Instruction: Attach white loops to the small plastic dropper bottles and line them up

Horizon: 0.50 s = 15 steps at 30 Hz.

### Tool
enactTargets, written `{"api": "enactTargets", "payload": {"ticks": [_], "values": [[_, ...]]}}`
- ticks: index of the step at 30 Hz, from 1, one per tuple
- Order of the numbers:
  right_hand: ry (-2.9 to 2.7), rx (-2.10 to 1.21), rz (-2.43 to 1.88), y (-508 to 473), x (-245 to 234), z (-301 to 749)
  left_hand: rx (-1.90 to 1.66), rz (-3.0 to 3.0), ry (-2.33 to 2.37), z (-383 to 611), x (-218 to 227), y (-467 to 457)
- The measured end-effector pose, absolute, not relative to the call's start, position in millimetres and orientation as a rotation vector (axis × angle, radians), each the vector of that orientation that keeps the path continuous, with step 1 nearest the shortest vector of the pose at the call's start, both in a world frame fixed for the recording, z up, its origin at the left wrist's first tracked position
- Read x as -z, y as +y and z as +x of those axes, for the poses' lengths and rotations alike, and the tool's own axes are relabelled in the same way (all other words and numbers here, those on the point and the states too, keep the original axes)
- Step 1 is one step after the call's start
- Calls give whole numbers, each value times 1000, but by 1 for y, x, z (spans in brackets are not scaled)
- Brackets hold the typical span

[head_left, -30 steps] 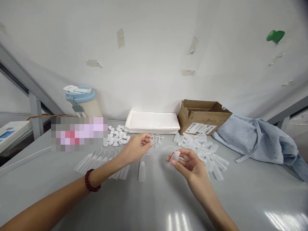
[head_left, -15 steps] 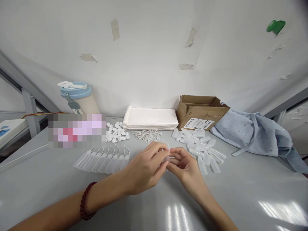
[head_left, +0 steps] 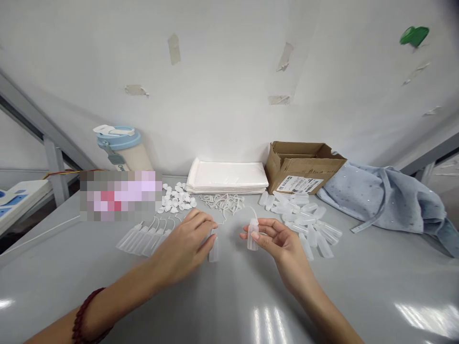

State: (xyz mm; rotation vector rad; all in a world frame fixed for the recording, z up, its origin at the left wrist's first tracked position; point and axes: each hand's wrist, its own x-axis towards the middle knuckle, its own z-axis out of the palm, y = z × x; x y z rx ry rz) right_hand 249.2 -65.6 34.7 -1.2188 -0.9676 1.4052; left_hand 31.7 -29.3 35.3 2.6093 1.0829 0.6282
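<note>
My right hand holds a small translucent squeeze bottle upright between thumb and fingers. A thin white tube curves up and left from its top. Over the right part of a row of similar tubed bottles is my left hand, its thumb and index finger slightly apart. Another translucent bottle shows just beyond that thumb, its upper part mostly hidden. Whether the left fingers touch it I cannot tell.
Small white caps and a heap of thin white tubes lie at the back. Loose bottles spread at the right, before a cardboard box. White flat packets, a drinking bottle and blue cloth surround them.
My hands have come apart. The left has moved left over the row of bottles, uncovering one bottle. My right hand keeps the tubed bottle, now plainly visible.
</note>
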Motion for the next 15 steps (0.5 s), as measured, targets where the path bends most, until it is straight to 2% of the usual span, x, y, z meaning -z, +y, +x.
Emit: {"api": "enactTargets", "payload": {"ticks": [5, 15], "values": [[-974, -1414, -1252, -64, -34, 248, -313, 2672, 1012, 25, -34, -32], [-1000, -1419, -1246, -63, -25, 248, -36, 2750, 951, 37, -32, -35]]}}
